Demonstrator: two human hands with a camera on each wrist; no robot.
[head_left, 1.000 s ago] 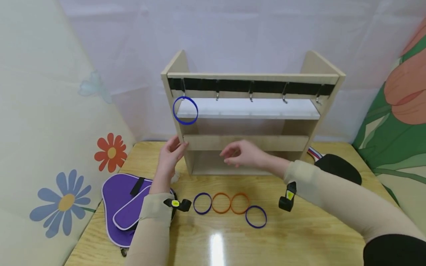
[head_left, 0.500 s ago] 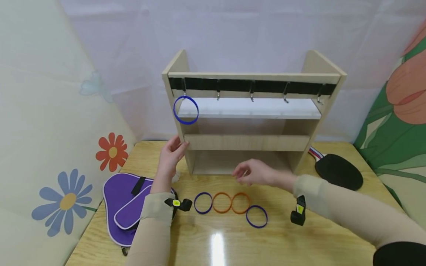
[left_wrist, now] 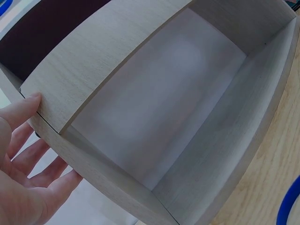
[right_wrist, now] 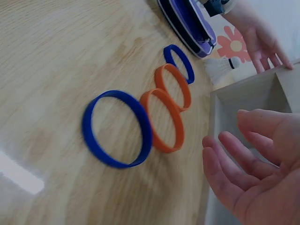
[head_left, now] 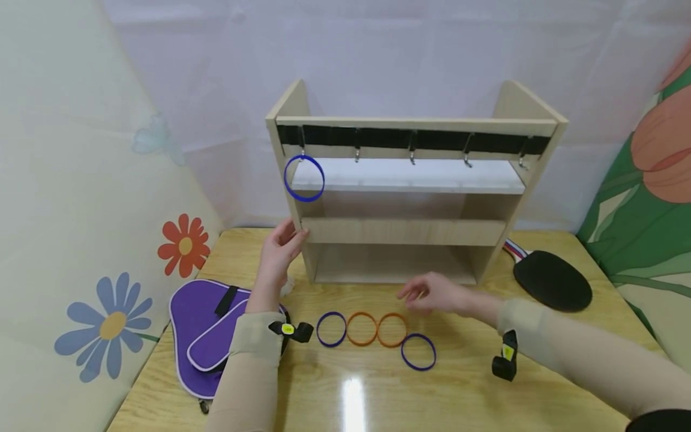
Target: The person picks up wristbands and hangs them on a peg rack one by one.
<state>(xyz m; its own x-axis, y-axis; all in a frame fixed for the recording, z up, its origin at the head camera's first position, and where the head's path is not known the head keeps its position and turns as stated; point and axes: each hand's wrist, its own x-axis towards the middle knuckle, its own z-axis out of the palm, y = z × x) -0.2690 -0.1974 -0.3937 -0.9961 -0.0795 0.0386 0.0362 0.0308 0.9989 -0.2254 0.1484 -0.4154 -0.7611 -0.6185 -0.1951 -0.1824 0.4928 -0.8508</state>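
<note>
My left hand (head_left: 278, 252) holds the left side panel of a small wooden shelf (head_left: 405, 231); in the left wrist view its thumb (left_wrist: 26, 108) lies at the front edge and the fingers are on the outer side. A blue wristband (head_left: 305, 178) hangs from the shelf's leftmost hook. My right hand (head_left: 434, 294) hovers in front of the shelf with nothing in it, its fingers loosely bent. Close by on the table lie two orange wristbands (right_wrist: 165, 120) side by side, with a blue wristband (right_wrist: 117, 129) at the near right end and another blue wristband (head_left: 332, 329) at the left end.
A purple racket case (head_left: 213, 336) lies at the left, with a shuttlecock (right_wrist: 220, 68) between it and the shelf. To the shelf's right rests a black table tennis paddle (head_left: 552, 281). Several metal hooks (head_left: 412, 157) line the black strip on the shelf.
My right hand has moved right and down, away from the shelf front toward the wristbands on the table. The left hand stays at the side panel, and the wristbands have not moved.
</note>
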